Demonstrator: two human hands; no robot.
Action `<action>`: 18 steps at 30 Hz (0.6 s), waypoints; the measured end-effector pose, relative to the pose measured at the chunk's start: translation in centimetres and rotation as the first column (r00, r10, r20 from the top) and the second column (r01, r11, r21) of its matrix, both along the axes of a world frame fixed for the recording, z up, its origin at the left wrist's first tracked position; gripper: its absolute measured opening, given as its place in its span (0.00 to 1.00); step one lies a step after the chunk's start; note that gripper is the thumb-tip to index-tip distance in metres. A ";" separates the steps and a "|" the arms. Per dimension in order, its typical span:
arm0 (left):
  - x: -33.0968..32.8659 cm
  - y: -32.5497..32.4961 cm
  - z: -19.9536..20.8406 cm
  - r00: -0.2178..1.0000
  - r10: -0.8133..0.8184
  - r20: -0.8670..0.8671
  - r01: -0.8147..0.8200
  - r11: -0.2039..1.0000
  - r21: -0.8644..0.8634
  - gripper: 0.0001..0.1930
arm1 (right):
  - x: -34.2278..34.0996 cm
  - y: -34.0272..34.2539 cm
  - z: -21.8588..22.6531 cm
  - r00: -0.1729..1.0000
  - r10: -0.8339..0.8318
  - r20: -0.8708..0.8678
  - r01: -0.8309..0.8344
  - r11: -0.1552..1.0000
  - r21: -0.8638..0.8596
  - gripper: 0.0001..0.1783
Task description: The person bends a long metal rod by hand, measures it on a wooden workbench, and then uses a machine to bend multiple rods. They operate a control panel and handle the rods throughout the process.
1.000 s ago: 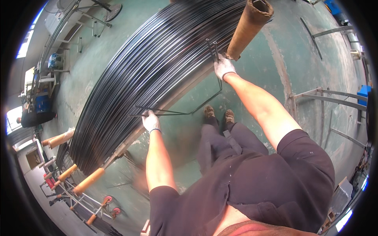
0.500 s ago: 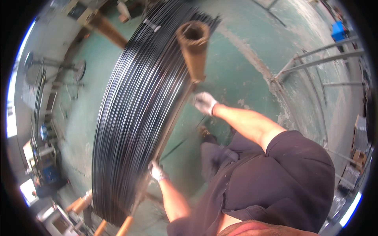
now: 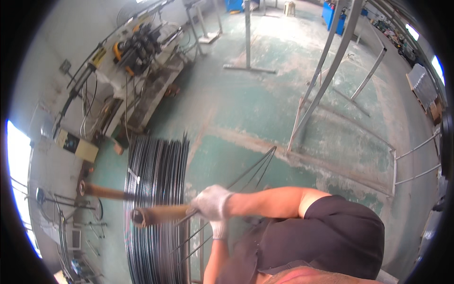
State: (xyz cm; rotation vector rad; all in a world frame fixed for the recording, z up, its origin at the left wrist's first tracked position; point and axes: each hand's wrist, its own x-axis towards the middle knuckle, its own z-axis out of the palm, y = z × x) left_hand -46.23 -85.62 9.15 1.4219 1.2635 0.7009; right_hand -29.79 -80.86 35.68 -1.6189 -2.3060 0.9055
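Note:
My right hand [image 3: 211,200], in a white glove, is closed around thin black rods [image 3: 253,166] beside the upright brown tube. The rods slant from the lower left past my hands and converge at a point on the upper right. My left hand [image 3: 220,229], gloved too, is just below and behind the right one; its fingers are hidden. To the left lies a big bundle of long black rods [image 3: 153,255]. The brown tube [image 3: 163,214], open at its end, stands at the bundle's near side, and a second brown tube [image 3: 106,191] stands at its far side.
A metal frame of grey bars [image 3: 326,75] stands on the green floor at the right. At the upper left is a machine [image 3: 137,49] on a bench. A T-footed post [image 3: 248,42] stands farther back. A control box [image 3: 78,144] is at the left.
My view has swung, so more of the room ahead shows. My hands, apart along the bundle before, are now together beside the near tube, with thin rods at the right hand.

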 end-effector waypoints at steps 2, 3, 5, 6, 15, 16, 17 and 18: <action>11.5 4.3 5.9 0.990 -0.063 0.130 0.031 0.971 0.236 0.28 | 3.8 1.0 3.1 0.998 0.008 0.055 -0.007 1.000 -0.012 0.16; 15.8 6.5 9.3 0.975 -0.180 0.128 0.152 0.967 0.203 0.32 | 5.7 1.6 3.0 1.000 -0.009 0.021 0.009 1.000 0.012 0.16; 23.0 9.3 14.9 0.931 -0.176 0.321 0.199 0.979 -0.041 0.20 | 8.7 4.0 4.2 0.999 -0.045 0.007 0.044 0.998 0.035 0.15; 25.2 10.8 16.0 0.887 -0.176 0.426 0.207 0.978 -0.026 0.17 | 10.9 4.9 6.6 0.997 -0.062 -0.036 0.064 0.997 0.038 0.14; 35.8 27.3 23.1 0.830 -0.199 0.521 0.059 0.960 0.272 0.22 | 37.6 15.2 -1.2 0.951 -0.141 -0.275 0.308 0.506 0.806 0.36; 36.4 29.9 23.5 0.730 -0.192 0.656 0.121 0.981 0.152 0.24 | 41.3 17.4 -4.5 0.923 -0.336 -0.189 0.344 0.498 0.796 0.32; 37.6 31.6 24.8 0.734 -0.226 0.640 0.137 0.973 0.186 0.27 | 45.3 19.5 -7.8 0.854 -0.516 -0.069 0.367 0.501 0.784 0.28; 38.9 33.7 26.0 0.742 -0.260 0.618 0.155 0.963 0.220 0.29 | 49.4 21.8 -9.9 0.818 -0.575 -0.024 0.410 0.552 0.726 0.23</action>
